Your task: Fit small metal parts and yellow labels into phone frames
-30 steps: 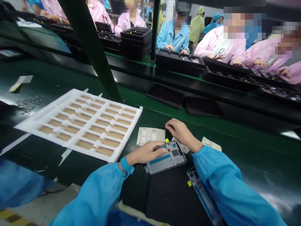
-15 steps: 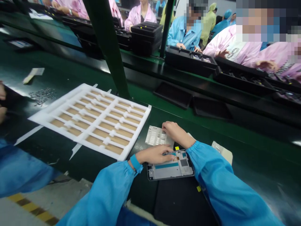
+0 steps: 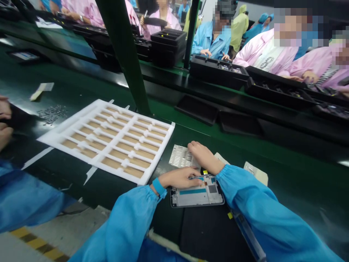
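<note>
A phone frame (image 3: 192, 198), grey inside with blue strips and a dark rim, lies at the near middle of the bench. My left hand (image 3: 178, 178) is closed around its far left edge, the thumb lying over the inside. Just beyond is a pale sheet of small silvery stickers (image 3: 180, 155). My right hand (image 3: 204, 156) rests over that sheet's right side with fingers bent and pinched together; whatever is between the fingertips is hidden. A yellow tab (image 3: 205, 172) shows between my hands at the frame's far edge.
A white slotted foam tray (image 3: 99, 156) is taped down at left. Small dark parts (image 3: 53, 114) lie beyond it, near another person's hands (image 3: 4, 120). A black mat (image 3: 209, 233) sits nearest me; a cream pad (image 3: 256, 174) is at right. A green post (image 3: 122, 54) rises behind.
The view has shifted slightly. My hands stay almost in place, the left on the phone frame and the right at the sticker sheet. A person across the bench now lifts a dark tray.
</note>
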Action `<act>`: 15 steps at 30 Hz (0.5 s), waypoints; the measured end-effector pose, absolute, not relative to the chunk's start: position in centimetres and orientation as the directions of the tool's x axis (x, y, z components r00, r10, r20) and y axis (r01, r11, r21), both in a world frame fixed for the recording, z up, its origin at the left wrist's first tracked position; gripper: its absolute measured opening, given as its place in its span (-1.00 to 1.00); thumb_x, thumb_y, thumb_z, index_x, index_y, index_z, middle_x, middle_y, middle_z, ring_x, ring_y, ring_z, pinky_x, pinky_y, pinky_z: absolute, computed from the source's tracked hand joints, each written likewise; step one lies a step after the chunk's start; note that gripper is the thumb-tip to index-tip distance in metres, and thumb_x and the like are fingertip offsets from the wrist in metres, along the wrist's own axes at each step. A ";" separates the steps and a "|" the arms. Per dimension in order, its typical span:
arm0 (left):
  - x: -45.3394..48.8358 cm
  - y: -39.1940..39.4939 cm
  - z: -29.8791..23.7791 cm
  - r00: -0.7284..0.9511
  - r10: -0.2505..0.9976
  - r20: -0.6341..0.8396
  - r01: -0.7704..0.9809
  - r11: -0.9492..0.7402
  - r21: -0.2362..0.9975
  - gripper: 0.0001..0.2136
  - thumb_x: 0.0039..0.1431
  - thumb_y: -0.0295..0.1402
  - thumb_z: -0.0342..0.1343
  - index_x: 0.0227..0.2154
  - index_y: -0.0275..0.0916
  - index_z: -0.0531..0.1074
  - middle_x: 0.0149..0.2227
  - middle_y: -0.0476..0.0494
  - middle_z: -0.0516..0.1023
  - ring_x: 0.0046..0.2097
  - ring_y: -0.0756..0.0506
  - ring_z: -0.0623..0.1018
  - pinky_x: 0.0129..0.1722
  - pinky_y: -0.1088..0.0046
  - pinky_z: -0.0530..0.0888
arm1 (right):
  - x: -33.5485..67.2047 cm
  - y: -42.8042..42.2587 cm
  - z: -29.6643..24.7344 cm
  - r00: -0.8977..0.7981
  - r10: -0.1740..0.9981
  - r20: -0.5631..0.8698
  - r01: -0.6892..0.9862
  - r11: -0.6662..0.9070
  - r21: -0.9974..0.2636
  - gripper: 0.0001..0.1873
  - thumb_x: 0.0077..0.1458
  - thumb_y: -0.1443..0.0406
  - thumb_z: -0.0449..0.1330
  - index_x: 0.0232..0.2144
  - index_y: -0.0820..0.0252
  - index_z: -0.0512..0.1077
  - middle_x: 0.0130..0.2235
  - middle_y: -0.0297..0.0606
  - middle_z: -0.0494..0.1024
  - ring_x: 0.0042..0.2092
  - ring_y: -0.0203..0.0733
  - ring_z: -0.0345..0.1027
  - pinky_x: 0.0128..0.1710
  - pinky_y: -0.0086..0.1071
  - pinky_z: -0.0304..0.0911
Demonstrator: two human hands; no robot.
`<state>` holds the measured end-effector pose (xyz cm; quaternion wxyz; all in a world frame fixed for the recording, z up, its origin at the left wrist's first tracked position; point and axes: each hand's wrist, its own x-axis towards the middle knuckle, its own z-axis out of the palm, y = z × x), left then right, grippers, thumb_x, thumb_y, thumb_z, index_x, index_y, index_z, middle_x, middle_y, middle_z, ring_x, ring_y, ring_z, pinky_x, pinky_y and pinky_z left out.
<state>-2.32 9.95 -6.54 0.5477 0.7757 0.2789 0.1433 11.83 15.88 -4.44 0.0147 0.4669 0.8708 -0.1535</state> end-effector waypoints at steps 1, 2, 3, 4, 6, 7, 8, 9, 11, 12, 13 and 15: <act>-2.3 10.0 -6.5 0.804 0.589 -0.080 0.273 -0.247 0.930 -0.59 0.28 0.00 -0.03 -0.45 -0.26 0.38 -0.49 0.00 0.30 -0.34 -0.08 0.39 -0.13 0.35 0.41 | 12.0 16.1 -4.7 -0.547 0.823 -0.154 0.821 0.491 -0.292 -0.75 0.17 0.56 -0.04 -0.22 0.27 0.37 -0.09 0.01 0.46 -0.09 -0.05 0.34 -0.16 -0.28 0.23; -2.2 10.0 -6.5 0.806 0.587 -0.077 0.271 -0.250 0.930 -0.60 0.29 -0.02 -0.03 -0.46 -0.26 0.37 -0.50 0.02 0.27 -0.34 -0.07 0.38 -0.09 0.34 0.41 | 12.3 16.3 -5.1 -0.528 0.838 -0.138 0.820 0.461 -0.338 -0.78 0.17 0.54 -0.02 -0.26 0.25 0.36 -0.13 -0.03 0.47 -0.12 -0.08 0.35 -0.17 -0.30 0.23; -2.1 9.9 -6.5 0.808 0.584 -0.074 0.267 -0.252 0.930 -0.62 0.30 -0.05 -0.03 -0.46 -0.25 0.36 -0.52 0.04 0.25 -0.36 -0.06 0.38 -0.02 0.31 0.40 | 12.5 16.7 -5.4 -0.506 0.854 -0.120 0.815 0.428 -0.390 -0.81 0.17 0.52 -0.01 -0.30 0.23 0.36 -0.17 -0.07 0.48 -0.15 -0.12 0.36 -0.18 -0.32 0.23; -2.0 9.9 -6.5 0.810 0.582 -0.071 0.264 -0.254 0.930 -0.64 0.31 -0.08 -0.03 -0.47 -0.25 0.35 -0.54 0.06 0.22 -0.38 -0.04 0.38 0.06 0.28 0.37 | 12.6 17.1 -5.8 -0.480 0.872 -0.099 0.804 0.392 -0.447 -0.83 0.17 0.50 0.00 -0.34 0.21 0.34 -0.21 -0.12 0.49 -0.18 -0.15 0.37 -0.19 -0.33 0.23; -1.9 9.9 -6.5 0.812 0.580 -0.068 0.261 -0.256 0.931 -0.68 0.33 -0.15 -0.04 -0.46 -0.24 0.35 -0.57 0.11 0.19 -0.44 0.00 0.36 0.21 0.25 0.25 | 12.9 17.9 -6.1 -0.416 0.908 -0.054 0.762 0.315 -0.566 -0.86 0.18 0.44 0.00 -0.39 0.19 0.31 -0.28 -0.18 0.50 -0.23 -0.20 0.38 -0.21 -0.35 0.24; -1.9 9.8 -6.4 0.810 0.582 -0.067 0.262 -0.257 0.930 -0.69 0.33 -0.17 -0.03 -0.46 -0.25 0.36 -0.58 0.12 0.18 -0.46 0.02 0.36 0.26 0.24 0.21 | 13.1 18.2 -6.1 -0.380 0.924 -0.032 0.728 0.278 -0.626 -0.87 0.20 0.40 -0.01 -0.38 0.18 0.29 -0.30 -0.21 0.50 -0.27 -0.23 0.38 -0.24 -0.36 0.26; -1.8 9.8 -6.4 0.807 0.587 -0.066 0.265 -0.259 0.929 -0.70 0.33 -0.18 -0.03 -0.45 -0.25 0.37 -0.58 0.12 0.18 -0.46 0.02 0.35 0.27 0.25 0.19 | 13.4 18.3 -5.9 -0.347 0.938 -0.014 0.687 0.244 -0.685 -0.87 0.22 0.35 -0.03 -0.37 0.17 0.27 -0.31 -0.22 0.51 -0.31 -0.25 0.39 -0.28 -0.37 0.28; -1.9 9.7 -6.3 0.802 0.594 -0.064 0.269 -0.263 0.926 -0.70 0.34 -0.19 -0.03 -0.44 -0.25 0.38 -0.58 0.12 0.19 -0.46 0.02 0.35 0.27 0.25 0.20 | 13.7 18.3 -5.5 -0.320 0.947 0.001 0.641 0.217 -0.736 -0.85 0.25 0.29 -0.05 -0.35 0.17 0.26 -0.31 -0.22 0.51 -0.35 -0.27 0.39 -0.32 -0.37 0.30; -1.9 9.4 -5.8 0.791 0.609 -0.061 0.279 -0.271 0.921 -0.69 0.34 -0.17 -0.04 -0.43 -0.25 0.40 -0.57 0.10 0.23 -0.46 0.01 0.35 0.20 0.26 0.28 | 14.7 17.5 -4.1 -0.287 0.958 0.023 0.544 0.183 -0.819 -0.79 0.26 0.17 -0.05 -0.33 0.16 0.24 -0.32 -0.22 0.53 -0.41 -0.30 0.39 -0.37 -0.39 0.33; -2.0 9.1 -5.4 0.785 0.617 -0.057 0.285 -0.279 0.917 -0.68 0.35 -0.16 -0.05 -0.42 -0.25 0.42 -0.55 0.08 0.27 -0.44 0.00 0.36 0.13 0.28 0.33 | 15.3 16.7 -3.2 -0.276 0.961 0.033 0.486 0.169 -0.858 -0.76 0.25 0.13 -0.02 -0.33 0.16 0.25 -0.33 -0.23 0.53 -0.42 -0.31 0.39 -0.39 -0.39 0.34; -2.0 8.9 -5.0 0.780 0.624 -0.054 0.297 -0.293 0.909 -0.67 0.35 -0.15 -0.05 -0.40 -0.26 0.44 -0.53 0.05 0.33 -0.43 -0.01 0.38 0.03 0.32 0.39 | 16.0 15.6 -2.2 -0.268 0.963 0.042 0.424 0.157 -0.892 -0.74 0.22 0.09 0.04 -0.34 0.16 0.27 -0.35 -0.25 0.53 -0.42 -0.31 0.39 -0.40 -0.39 0.35; -2.0 8.2 -4.0 0.773 0.631 -0.060 0.349 -0.345 0.871 -0.67 0.35 -0.13 -0.04 -0.35 -0.26 0.48 -0.49 -0.01 0.42 -0.42 -0.04 0.41 -0.21 0.42 0.41 | 17.6 12.8 -0.1 -0.252 0.966 0.051 0.334 0.137 -0.933 -0.73 0.17 0.09 0.15 -0.36 0.17 0.32 -0.39 -0.28 0.52 -0.43 -0.30 0.38 -0.41 -0.40 0.35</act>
